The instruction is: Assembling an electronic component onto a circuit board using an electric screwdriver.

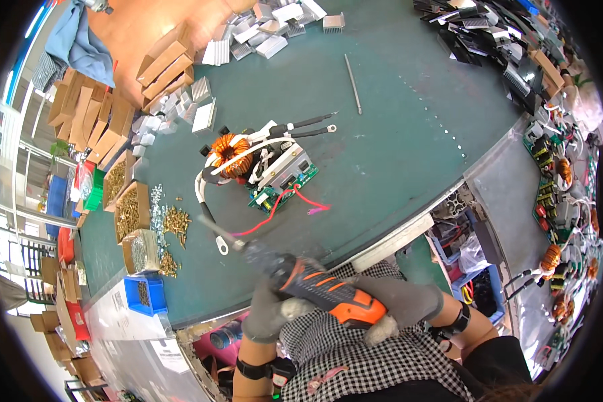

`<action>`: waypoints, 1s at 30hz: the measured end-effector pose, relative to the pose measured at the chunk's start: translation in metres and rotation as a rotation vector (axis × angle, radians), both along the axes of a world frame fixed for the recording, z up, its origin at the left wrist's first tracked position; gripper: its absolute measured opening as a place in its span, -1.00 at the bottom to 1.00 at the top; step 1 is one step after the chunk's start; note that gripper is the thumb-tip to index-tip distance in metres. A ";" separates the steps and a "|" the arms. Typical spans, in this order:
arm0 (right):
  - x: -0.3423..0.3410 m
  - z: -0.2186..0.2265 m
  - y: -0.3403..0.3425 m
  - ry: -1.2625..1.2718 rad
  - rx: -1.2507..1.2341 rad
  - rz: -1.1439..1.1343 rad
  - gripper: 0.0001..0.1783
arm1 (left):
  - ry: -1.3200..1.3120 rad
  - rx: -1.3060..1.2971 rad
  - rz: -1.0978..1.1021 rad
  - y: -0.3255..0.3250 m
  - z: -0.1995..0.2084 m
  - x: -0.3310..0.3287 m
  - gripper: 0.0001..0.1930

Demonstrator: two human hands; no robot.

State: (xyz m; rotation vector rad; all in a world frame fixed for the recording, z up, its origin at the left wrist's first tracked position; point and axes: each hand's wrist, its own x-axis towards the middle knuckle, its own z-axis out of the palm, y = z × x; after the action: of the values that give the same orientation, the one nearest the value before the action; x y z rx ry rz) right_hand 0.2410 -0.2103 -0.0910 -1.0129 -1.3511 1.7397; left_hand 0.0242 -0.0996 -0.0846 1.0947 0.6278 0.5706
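My right hand (405, 300), in a grey glove, grips the rear of an orange and black power screwdriver (328, 289). The tool lies across my front, its blurred nose and long bit pointing to the far left. Curled under the tool's front end is my left hand (269, 312), also gloved, with its fingers closed against the housing. Beyond the bit, a green circuit board assembly (285, 177) rests on the green table (382, 167). It carries a copper-wound coil (231, 155), a metal heatsink, thick white and black cables with ring lugs, and thin red wires.
Brass screws (176, 224) lie loose at the left, beside open cartons of screws (132, 211) and a blue bin (145, 297). Heatsinks (271, 45) are heaped at the back. A metal rod (353, 84) lies far off. More circuit boards (559, 194) crowd the right.
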 end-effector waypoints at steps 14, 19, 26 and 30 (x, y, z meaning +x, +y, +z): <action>0.002 -0.002 -0.022 -0.240 -0.022 -0.069 -0.02 | 0.060 0.021 0.145 0.002 0.003 0.000 -0.24; 0.004 -0.029 -0.044 -0.351 0.010 -0.124 -0.14 | 0.148 0.086 0.015 0.003 -0.010 0.011 -0.32; -0.014 -0.064 -0.037 0.437 -0.462 -0.296 -0.36 | 0.868 1.110 -0.301 0.020 0.002 0.021 -0.60; -0.007 -0.066 -0.037 0.474 -0.476 -0.358 -0.28 | 0.990 1.151 0.254 0.052 0.030 0.038 -0.57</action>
State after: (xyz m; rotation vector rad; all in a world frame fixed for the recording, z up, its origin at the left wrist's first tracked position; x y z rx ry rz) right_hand 0.2341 -0.2471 -0.1569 -0.9312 -0.4374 1.8951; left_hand 0.0623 -0.0472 -0.0551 2.4616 1.3753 0.5874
